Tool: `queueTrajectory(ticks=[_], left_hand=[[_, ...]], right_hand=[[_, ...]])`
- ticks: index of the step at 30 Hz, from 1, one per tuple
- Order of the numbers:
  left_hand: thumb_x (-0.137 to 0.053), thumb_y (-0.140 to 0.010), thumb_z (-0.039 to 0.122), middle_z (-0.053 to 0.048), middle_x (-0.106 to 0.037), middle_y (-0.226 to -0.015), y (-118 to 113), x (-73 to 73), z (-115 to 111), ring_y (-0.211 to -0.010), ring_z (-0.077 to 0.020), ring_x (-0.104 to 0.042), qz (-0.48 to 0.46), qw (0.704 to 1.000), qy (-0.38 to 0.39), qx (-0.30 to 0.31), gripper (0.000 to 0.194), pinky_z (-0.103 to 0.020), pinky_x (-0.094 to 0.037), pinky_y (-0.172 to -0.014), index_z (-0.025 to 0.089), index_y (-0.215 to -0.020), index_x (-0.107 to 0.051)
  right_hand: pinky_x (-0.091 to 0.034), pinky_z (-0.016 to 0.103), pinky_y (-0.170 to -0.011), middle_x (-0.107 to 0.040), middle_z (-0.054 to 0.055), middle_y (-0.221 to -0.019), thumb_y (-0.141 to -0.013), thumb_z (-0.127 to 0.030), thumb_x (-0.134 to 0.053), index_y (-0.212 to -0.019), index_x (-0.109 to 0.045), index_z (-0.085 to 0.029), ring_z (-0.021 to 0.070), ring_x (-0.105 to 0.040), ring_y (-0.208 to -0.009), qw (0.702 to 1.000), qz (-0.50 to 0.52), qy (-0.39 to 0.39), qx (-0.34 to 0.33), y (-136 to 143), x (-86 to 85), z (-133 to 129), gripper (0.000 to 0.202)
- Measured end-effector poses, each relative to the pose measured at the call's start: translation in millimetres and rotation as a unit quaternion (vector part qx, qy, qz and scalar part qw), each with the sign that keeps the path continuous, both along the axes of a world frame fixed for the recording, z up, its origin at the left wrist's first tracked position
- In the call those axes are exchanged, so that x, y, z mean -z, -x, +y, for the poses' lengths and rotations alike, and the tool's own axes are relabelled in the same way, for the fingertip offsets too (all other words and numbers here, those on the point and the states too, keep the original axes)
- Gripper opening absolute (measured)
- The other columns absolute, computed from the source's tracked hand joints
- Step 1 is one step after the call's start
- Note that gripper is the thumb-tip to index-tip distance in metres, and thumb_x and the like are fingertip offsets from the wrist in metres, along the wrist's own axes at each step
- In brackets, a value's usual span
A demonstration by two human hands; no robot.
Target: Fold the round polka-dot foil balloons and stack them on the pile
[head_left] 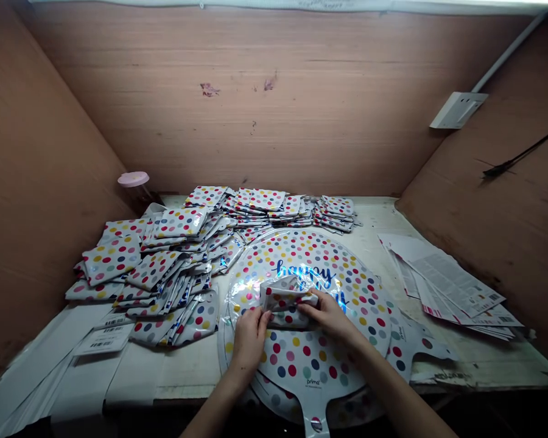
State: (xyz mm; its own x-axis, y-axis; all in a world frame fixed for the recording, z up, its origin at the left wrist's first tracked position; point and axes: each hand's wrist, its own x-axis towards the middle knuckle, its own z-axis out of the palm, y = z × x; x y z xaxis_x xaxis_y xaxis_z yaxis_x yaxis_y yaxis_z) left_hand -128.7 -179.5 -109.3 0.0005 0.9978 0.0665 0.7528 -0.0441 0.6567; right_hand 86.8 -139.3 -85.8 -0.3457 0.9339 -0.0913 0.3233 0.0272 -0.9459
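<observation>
Your folded balloon (287, 299), a polka-dot foil packet, sits on top of the flat round balloon (317, 340) printed with blue lettering, at the near middle of the counter (374, 213). Your left hand (249, 337) pinches the packet's near left corner, fingers closed on it; your right hand (331, 316) presses its right edge, fingers curled over the fold. More flat balloons lie stacked under the round one, their tails hanging off the near edge. To the left, heaps of folded balloons (164, 261) crowd close to your left hand, with barcode labels (103, 337) in front. A row of folded stacks (274, 207) lines the back. Printed sheets (447, 283) lie well right.
</observation>
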Motion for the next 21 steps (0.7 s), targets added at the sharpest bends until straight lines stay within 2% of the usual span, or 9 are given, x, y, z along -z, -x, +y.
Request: queueTrajectory(ticks=[2, 5, 8, 10, 13, 15, 17, 19, 21], left_hand=[[-0.033, -0.094, 0.037, -0.006, -0.063, -0.079, -1, 0.9, -2, -0.077, -0.0216, -0.061, -0.018, 1.000, 0.004, -0.009, 0.031, -0.031, -0.045, -0.067, 0.020, -0.080, -0.056], [-0.035, -0.093, 0.032, -0.005, -0.065, -0.078, -7, -2.3, 0, -0.078, -0.0229, -0.064, -0.027, 0.998, 0.020, -0.045, 0.026, -0.032, -0.047, -0.068, 0.018, -0.110, -0.051], [-0.038, -0.092, 0.026, -0.006, -0.067, -0.076, -17, -6.3, 6, -0.076, -0.0252, -0.065, 0.042, 0.994, 0.027, -0.092, 0.034, -0.034, -0.047, -0.068, 0.013, -0.123, -0.041], [-0.038, -0.091, 0.023, -0.010, -0.068, -0.081, -23, -8.2, 9, -0.079, -0.0270, -0.066, 0.092, 0.989, 0.035, -0.110, 0.032, -0.035, -0.046, -0.070, 0.011, -0.121, -0.042], [-0.041, -0.091, 0.020, -0.013, -0.067, -0.090, -26, -10.4, 12, -0.083, -0.0265, -0.067, 0.118, 0.983, 0.065, -0.121, 0.035, -0.033, -0.047, -0.070, 0.010, -0.124, -0.041], [-0.047, -0.088, 0.020, -0.016, -0.064, -0.103, -24, -13.0, 13, -0.090, -0.0263, -0.065, 0.138, 0.979, 0.059, -0.139, 0.040, -0.033, -0.047, -0.072, 0.010, -0.126, -0.041], [-0.051, -0.086, 0.024, -0.017, -0.061, -0.111, -22, -17.7, 15, -0.098, -0.0285, -0.062, 0.174, 0.971, 0.038, -0.158, 0.037, -0.036, -0.047, -0.078, 0.011, -0.121, -0.049], [-0.051, -0.087, 0.030, -0.017, -0.064, -0.105, -21, -24.4, 19, -0.100, -0.0318, -0.060, 0.206, 0.964, 0.043, -0.161, 0.028, -0.042, -0.046, -0.084, 0.011, -0.107, -0.059], [-0.050, -0.089, 0.036, -0.018, -0.066, -0.097, -21, -31.1, 25, -0.099, -0.0339, -0.059, 0.211, 0.964, 0.076, -0.146, 0.031, -0.046, -0.046, -0.086, 0.010, -0.097, -0.064]], right_hand=[[-0.050, 0.027, -0.063, -0.064, 0.002, -0.082, -0.091, -0.044, -0.046, -0.092, -0.055, -0.020, 0.0187, -0.063, -0.075, 0.998, -0.036, -0.004, 0.052, 9, 4.5, 6, 0.026], [-0.050, 0.028, -0.065, -0.066, 0.004, -0.082, -0.094, -0.036, -0.043, -0.105, -0.053, -0.019, 0.0198, -0.064, -0.075, 0.977, -0.169, -0.027, 0.127, 27, 9.5, 14, 0.023], [-0.051, 0.034, -0.069, -0.067, 0.014, -0.099, -0.095, -0.027, -0.041, -0.123, -0.049, -0.013, 0.0245, -0.065, -0.082, 0.910, -0.358, -0.092, 0.188, 47, 11.9, 15, 0.033], [-0.050, 0.040, -0.080, -0.060, 0.019, -0.118, -0.095, -0.022, -0.037, -0.128, -0.050, -0.014, 0.0286, -0.062, -0.099, 0.862, -0.439, -0.198, 0.157, 56, 14.3, 11, 0.036], [-0.035, 0.046, -0.104, -0.045, 0.010, -0.143, -0.096, -0.028, -0.038, -0.135, -0.048, -0.026, 0.0296, -0.041, -0.129, 0.832, -0.433, -0.348, 0.005, 60, 20.0, 3, 0.041], [-0.026, 0.050, -0.110, -0.031, 0.004, -0.152, -0.096, -0.038, -0.038, -0.144, -0.036, -0.031, 0.0303, -0.027, -0.138, 0.828, -0.416, -0.371, -0.062, 59, 23.9, 1, 0.048], [-0.023, 0.053, -0.110, -0.023, 0.003, -0.155, -0.095, -0.043, -0.038, -0.147, -0.027, -0.032, 0.0326, -0.019, -0.140, 0.830, -0.417, -0.363, -0.078, 57, 27.1, 1, 0.055], [-0.021, 0.056, -0.110, -0.022, 0.003, -0.156, -0.093, -0.044, -0.040, -0.148, -0.025, -0.033, 0.0348, -0.015, -0.141, 0.830, -0.421, -0.357, -0.079, 56, 30.4, 1, 0.058], [-0.021, 0.058, -0.109, -0.022, 0.002, -0.156, -0.091, -0.041, -0.044, -0.148, -0.025, -0.034, 0.0360, -0.013, -0.142, 0.829, -0.420, -0.361, -0.075, 55, 34.7, 1, 0.061]])
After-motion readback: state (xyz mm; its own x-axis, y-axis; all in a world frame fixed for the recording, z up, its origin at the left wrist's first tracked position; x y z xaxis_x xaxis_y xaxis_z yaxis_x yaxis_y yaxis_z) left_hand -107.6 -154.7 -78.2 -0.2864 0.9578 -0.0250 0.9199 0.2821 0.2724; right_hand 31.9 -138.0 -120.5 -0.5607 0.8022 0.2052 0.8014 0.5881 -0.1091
